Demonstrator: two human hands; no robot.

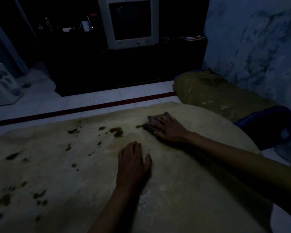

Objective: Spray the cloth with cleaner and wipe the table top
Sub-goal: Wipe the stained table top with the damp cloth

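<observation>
Pressing cloth [151, 120] flat under spread right hand [168, 130] near far edge of surface [175, 182], probably to wipe toward dark stains [117, 131]; bracing with left hand [133, 163], palm down, fingers straight.

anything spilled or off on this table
Yes. Dark blotches are scattered over the pale table top, from the near left corner up to the middle. They look like spilled liquid or stains. The right hand presses the cloth beside the rightmost one; the left hand rests flat.
</observation>
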